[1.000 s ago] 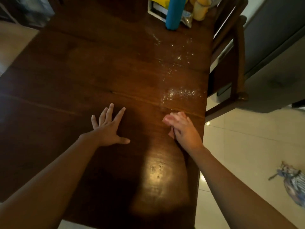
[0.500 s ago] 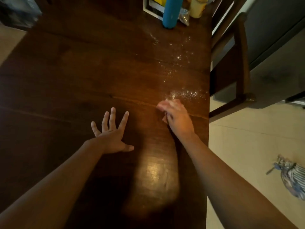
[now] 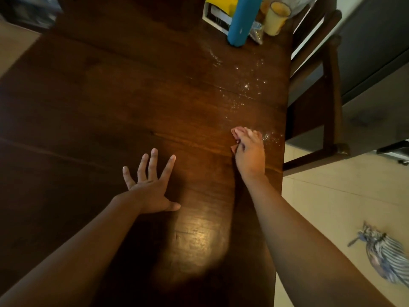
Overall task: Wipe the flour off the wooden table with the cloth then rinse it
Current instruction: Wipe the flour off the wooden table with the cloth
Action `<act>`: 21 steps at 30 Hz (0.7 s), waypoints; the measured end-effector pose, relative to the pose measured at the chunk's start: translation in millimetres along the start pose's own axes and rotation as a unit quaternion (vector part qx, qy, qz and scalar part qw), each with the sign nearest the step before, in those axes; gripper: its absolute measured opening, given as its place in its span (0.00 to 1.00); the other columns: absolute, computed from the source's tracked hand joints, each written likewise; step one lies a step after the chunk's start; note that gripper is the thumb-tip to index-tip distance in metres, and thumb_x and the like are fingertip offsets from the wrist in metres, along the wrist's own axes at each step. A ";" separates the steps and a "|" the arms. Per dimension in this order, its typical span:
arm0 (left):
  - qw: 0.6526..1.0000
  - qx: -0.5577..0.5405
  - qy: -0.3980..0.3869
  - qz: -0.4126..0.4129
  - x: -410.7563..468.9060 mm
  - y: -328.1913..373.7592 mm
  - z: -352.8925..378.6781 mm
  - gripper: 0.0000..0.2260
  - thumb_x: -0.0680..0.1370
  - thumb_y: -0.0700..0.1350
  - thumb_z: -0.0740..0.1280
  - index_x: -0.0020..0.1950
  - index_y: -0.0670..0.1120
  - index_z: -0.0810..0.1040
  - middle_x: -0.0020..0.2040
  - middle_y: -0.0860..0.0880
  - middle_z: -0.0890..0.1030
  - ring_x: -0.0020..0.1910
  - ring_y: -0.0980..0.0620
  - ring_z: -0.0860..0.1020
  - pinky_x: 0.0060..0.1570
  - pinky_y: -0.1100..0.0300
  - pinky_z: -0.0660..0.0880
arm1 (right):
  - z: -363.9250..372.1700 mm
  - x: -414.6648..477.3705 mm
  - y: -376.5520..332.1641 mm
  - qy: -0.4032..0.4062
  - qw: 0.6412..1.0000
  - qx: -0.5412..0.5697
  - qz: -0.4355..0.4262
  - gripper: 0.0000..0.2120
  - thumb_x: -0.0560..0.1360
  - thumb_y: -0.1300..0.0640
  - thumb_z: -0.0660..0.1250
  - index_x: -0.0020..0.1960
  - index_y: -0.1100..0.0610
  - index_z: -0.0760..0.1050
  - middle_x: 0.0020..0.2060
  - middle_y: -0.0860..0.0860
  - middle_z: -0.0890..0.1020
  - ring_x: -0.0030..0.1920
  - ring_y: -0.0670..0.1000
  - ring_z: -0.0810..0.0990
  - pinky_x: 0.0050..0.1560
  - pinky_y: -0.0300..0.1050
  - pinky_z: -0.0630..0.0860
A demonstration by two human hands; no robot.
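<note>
I see the fingers (image 3: 253,134) of the right hand (image 3: 251,151) pressed together and curled over the pink cloth (image 3: 236,132), holding it down on the table (image 3: 110,107) near its right edge. Flour (image 3: 271,136) lies just right of the cloth and trails toward the far blue bottle (image 3: 241,18). The left hand (image 3: 150,187) rests flat on the table, fingers spread, left of the cloth. A chair (image 3: 332,89) stands at the right.

Two bare forearms, bare left hand (image 3: 150,187), bare right hand (image 3: 251,151), short nails on the left hand
</note>
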State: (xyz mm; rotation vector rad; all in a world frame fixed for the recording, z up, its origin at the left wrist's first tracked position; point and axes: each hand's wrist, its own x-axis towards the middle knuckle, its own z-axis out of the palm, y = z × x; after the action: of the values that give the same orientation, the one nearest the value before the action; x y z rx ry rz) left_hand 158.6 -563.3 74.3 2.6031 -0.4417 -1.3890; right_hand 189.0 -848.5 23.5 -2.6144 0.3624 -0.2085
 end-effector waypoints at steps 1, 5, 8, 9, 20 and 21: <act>1.000 0.000 -0.002 -0.001 -0.4 0.2 -0.5 0.59 0.68 0.69 0.71 0.69 0.64 0.19 0.66 0.48 0.13 0.65 0.43 0.19 0.65 0.28 0.31 | 2.7 -5.6 -7.9 0.013 1.000 -0.008 0.004 0.20 0.81 0.60 0.60 0.71 0.51 0.74 0.71 0.49 0.74 0.76 0.53 0.66 0.79 0.59 0.59; 1.000 -0.002 -0.005 -0.004 -0.1 0.8 -0.7 0.59 0.68 0.70 0.71 0.69 0.64 0.19 0.66 0.48 0.13 0.65 0.43 0.19 0.65 0.27 0.32 | -0.7 -46.7 -5.6 -0.089 0.984 0.004 -0.154 0.21 0.81 0.57 0.56 0.74 0.52 0.72 0.73 0.49 0.73 0.77 0.49 0.64 0.81 0.56 0.51; 1.000 0.001 -0.008 -0.009 -1.0 2.0 -1.5 0.59 0.67 0.70 0.71 0.68 0.65 0.18 0.65 0.48 0.13 0.66 0.43 0.19 0.65 0.27 0.32 | -23.0 -39.3 31.8 -0.113 0.983 -0.018 -0.147 0.22 0.82 0.57 0.58 0.74 0.47 0.71 0.75 0.46 0.71 0.78 0.48 0.62 0.81 0.52 0.53; 1.000 0.002 -0.009 -0.008 -0.9 1.8 -1.7 0.59 0.67 0.70 0.71 0.68 0.65 0.18 0.65 0.48 0.13 0.66 0.43 0.19 0.65 0.27 0.32 | -28.1 -28.6 40.5 -0.088 0.991 -0.021 -0.099 0.22 0.82 0.59 0.60 0.74 0.46 0.72 0.74 0.46 0.71 0.78 0.48 0.62 0.81 0.53 0.56; 1.000 -0.007 -0.015 -0.004 0.4 -0.5 -3.3 0.59 0.66 0.71 0.71 0.65 0.67 0.17 0.63 0.49 0.12 0.66 0.42 0.19 0.65 0.27 0.32 | -26.6 -29.3 47.5 -0.020 0.999 -0.023 -0.022 0.21 0.82 0.55 0.59 0.75 0.49 0.71 0.74 0.47 0.71 0.78 0.50 0.63 0.81 0.54 0.53; 1.000 -0.007 -0.017 -0.005 0.2 -0.3 -3.8 0.59 0.66 0.71 0.71 0.65 0.67 0.17 0.63 0.49 0.12 0.66 0.42 0.19 0.65 0.27 0.32 | -29.4 -32.9 54.2 -0.029 0.999 -0.024 -0.032 0.21 0.83 0.55 0.58 0.75 0.49 0.71 0.75 0.47 0.71 0.79 0.50 0.61 0.81 0.54 0.53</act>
State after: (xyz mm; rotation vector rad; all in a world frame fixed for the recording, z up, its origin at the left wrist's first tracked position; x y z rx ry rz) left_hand 161.9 -563.2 76.1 2.5781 -0.4218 -1.4349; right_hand 139.7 -897.8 19.8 -2.6753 0.2671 -0.1463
